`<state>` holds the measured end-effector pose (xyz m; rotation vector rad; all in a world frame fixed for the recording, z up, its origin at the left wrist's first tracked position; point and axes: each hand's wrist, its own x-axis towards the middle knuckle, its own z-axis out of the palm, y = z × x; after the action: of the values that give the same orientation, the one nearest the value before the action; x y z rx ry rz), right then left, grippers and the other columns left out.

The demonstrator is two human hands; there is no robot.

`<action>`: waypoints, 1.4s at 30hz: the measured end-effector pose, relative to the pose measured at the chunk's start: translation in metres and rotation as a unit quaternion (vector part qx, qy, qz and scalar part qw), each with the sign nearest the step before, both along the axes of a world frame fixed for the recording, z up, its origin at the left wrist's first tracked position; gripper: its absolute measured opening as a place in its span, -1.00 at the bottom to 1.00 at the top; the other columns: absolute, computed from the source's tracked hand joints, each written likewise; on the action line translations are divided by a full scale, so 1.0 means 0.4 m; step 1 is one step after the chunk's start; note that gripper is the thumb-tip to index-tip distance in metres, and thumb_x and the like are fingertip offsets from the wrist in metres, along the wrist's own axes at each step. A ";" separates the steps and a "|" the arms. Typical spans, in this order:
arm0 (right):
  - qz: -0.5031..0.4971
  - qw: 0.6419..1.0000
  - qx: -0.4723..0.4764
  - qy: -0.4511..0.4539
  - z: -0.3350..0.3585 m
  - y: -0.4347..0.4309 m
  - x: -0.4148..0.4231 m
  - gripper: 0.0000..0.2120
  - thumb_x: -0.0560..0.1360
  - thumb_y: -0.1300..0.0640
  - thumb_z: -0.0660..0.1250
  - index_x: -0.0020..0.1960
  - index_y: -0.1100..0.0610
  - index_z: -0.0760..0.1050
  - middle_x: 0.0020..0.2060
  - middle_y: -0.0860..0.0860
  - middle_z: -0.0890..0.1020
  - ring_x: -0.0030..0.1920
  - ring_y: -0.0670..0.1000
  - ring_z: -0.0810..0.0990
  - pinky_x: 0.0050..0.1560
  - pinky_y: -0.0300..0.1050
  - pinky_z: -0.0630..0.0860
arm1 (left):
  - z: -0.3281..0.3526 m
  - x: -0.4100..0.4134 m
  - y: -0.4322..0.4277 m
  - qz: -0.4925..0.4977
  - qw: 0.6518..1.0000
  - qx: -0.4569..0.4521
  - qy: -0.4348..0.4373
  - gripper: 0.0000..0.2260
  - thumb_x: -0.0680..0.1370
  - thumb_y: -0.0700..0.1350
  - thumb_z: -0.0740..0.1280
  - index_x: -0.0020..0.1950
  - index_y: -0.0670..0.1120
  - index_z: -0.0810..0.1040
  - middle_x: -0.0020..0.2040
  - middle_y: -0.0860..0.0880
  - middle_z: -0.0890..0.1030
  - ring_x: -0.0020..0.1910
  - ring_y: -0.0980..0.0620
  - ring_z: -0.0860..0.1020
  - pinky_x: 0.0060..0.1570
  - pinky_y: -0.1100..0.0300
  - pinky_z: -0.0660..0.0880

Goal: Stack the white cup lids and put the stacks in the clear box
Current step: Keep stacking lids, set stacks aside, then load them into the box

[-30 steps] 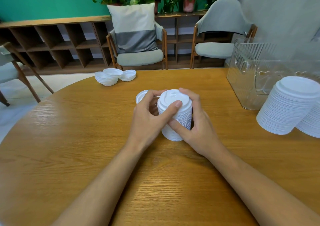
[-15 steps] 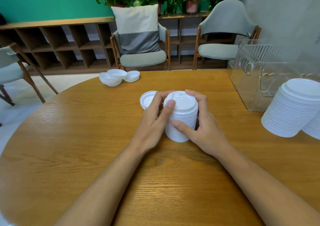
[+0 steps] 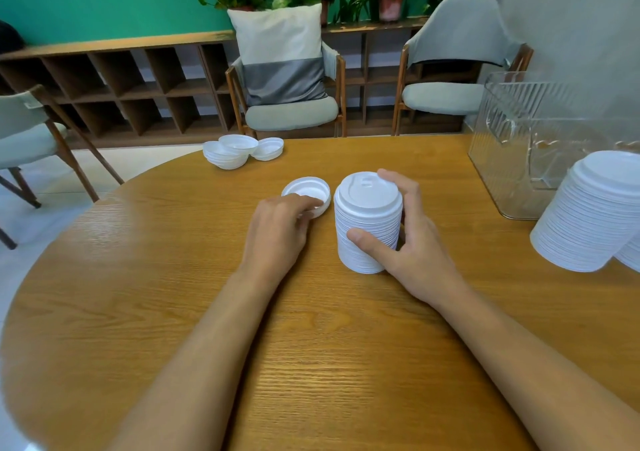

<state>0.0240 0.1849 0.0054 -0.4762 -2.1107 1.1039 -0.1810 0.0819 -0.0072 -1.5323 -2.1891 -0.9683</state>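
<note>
At the desk (image 3: 311, 346) centre, the right grip (image 3: 412, 242) clasped a standing stack (image 3: 367, 215) of lids; the left grip (image 3: 277, 229) curled onto one upturned lid (image 3: 304, 191) beside it. More loose lids (image 3: 235, 151) lay at the far edge. Two taller stacks (image 3: 588, 215) stood at the right edge; the box (image 3: 512, 159) appeared empty.

Two forearms, bare along their whole visible length, from the lower edge up to the wrists. Left hand (image 3: 277, 229) and right hand (image 3: 412, 242) bare as well. Slim wrists, long fingers. Nails short and plain, clearest on the right thumb. Any clothing out of view past the lower edge.
</note>
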 end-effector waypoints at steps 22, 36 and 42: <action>-0.037 0.999 -0.001 0.038 -0.004 -0.006 -0.006 -0.25 0.39 -0.32 0.50 0.48 -0.19 0.29 0.35 -0.35 0.48 0.39 -0.20 0.46 0.35 0.05 0.52 | 0.141 0.095 -0.039 -0.076 0.786 0.282 -0.546 -0.81 0.67 -0.19 0.36 0.24 -0.03 0.68 0.15 0.00 0.75 0.18 -0.03 0.70 -0.03 0.15 0.65; -0.009 0.998 0.043 0.052 -0.003 -0.015 -0.009 -0.29 0.48 -0.23 0.47 0.55 -0.21 0.27 0.43 -0.22 0.44 0.42 -0.10 0.46 0.29 0.11 0.57 | 0.120 0.119 -0.041 -0.198 0.917 0.079 -0.338 -0.50 0.54 0.07 0.40 0.50 0.09 0.53 0.28 0.06 0.57 0.29 0.16 0.53 0.17 0.31 0.46; 0.005 0.998 0.027 0.054 -0.004 -0.020 -0.011 -0.20 0.48 -0.21 0.50 0.60 -0.24 0.18 0.46 -0.21 0.42 0.45 -0.07 0.45 0.33 0.15 0.55 | 0.133 0.116 -0.046 -0.254 0.867 0.072 -0.422 -0.42 0.51 -0.19 0.52 0.52 -0.03 0.49 0.34 -0.03 0.64 0.37 0.06 0.57 0.28 0.18 0.52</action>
<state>0.0196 0.1770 0.0037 -0.3735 -2.0439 1.0523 -0.1347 0.0636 0.0461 -1.8776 -2.1040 -2.2782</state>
